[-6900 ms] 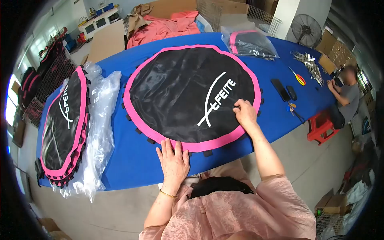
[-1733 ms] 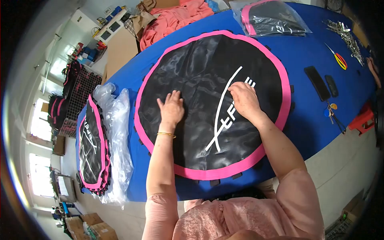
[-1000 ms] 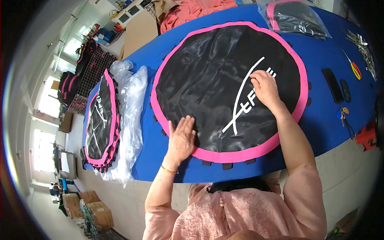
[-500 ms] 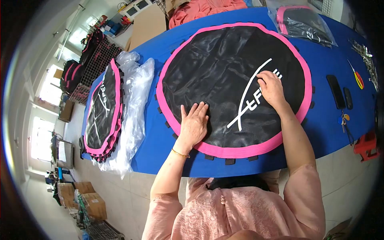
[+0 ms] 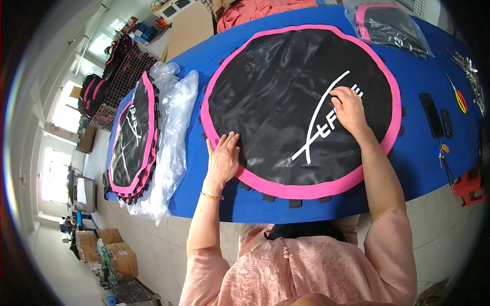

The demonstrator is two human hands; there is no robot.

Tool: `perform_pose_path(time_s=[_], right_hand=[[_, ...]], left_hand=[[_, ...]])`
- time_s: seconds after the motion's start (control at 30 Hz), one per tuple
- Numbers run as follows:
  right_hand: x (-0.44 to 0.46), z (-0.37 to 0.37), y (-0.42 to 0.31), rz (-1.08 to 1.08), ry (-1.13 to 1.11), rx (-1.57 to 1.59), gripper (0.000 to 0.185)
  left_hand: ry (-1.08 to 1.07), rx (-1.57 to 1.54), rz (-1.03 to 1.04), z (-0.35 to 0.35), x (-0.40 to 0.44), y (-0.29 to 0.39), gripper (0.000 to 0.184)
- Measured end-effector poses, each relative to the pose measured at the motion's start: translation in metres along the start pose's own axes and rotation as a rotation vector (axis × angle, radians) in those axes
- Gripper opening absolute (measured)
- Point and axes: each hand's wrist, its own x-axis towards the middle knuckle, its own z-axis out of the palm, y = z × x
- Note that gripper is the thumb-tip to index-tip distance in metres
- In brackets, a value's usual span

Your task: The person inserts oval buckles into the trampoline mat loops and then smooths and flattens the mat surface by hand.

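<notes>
A round black mat with a wide pink border, like a trampoline mat, lies spread over the blue table. White curved lines and lettering cross its right half, and dark tabs stick out around its rim. My left hand rests flat on the lower left border, fingers stretched out and holding nothing. Over the white lettering, my right hand touches the mat with fingers curled and bunched near the thumb. Whatever may be between those fingertips is hidden.
Left on the blue table are a stack of similar mats and clear plastic bags. A bagged mat lies at the back right. At right are a black phone, yellow-red snips, keys and metal pieces.
My left hand has slid left across the mat to its pink border. My right hand stays over the lettering, nearly still. The whole view has shifted slightly.
</notes>
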Motion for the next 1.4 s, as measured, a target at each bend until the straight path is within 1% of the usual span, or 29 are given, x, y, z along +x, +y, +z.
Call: perform_pose_path(time_s=[0.17,0.37,0.43,0.5,0.57,0.63,0.77,0.83,1.03,1.17,1.23,1.4], right_hand=[[0.000,0.004,0.005,0.000,0.002,0.024,0.019],[0.000,0.001,0.003,0.005,-0.012,0.029,0.019],[0.000,0.001,0.002,-0.047,0.041,0.009,0.019],[0.001,0.001,0.002,-0.051,0.041,0.013,0.019],[0.000,0.002,0.003,-0.053,0.042,0.016,0.020],[0.000,0.003,0.005,0.011,-0.019,0.035,0.020],[0.001,0.005,0.005,0.008,-0.010,0.025,0.020],[0.001,0.004,0.003,-0.048,0.058,0.004,0.018],[0.001,0.003,0.003,-0.080,0.069,0.020,0.018],[-0.001,0.003,0.001,-0.065,0.060,0.008,0.018],[-0.001,0.004,0.002,0.012,0.000,0.038,0.020],[-0.001,0.005,0.005,-0.003,0.003,0.054,0.021]], left_hand=[[-0.043,0.006,0.009,-0.014,-0.021,0.016,0.045],[-0.028,-0.032,0.126,-0.027,-0.062,0.059,0.044],[-0.017,-0.012,0.119,-0.024,-0.065,0.062,0.044],[-0.002,-0.001,0.107,-0.025,-0.063,0.063,0.043],[0.019,0.004,0.087,-0.020,-0.059,0.056,0.043],[0.044,0.011,0.073,-0.015,-0.050,0.049,0.042],[0.061,-0.002,0.079,-0.009,-0.026,0.047,0.043],[0.057,-0.008,0.104,-0.008,-0.011,0.054,0.044],[0.077,-0.047,0.199,0.012,0.021,0.088,0.047],[0.101,-0.073,0.241,0.021,0.047,0.109,0.049],[0.087,-0.075,0.277,0.021,0.057,0.122,0.048],[0.045,-0.197,0.367,0.022,0.052,0.147,0.045]])
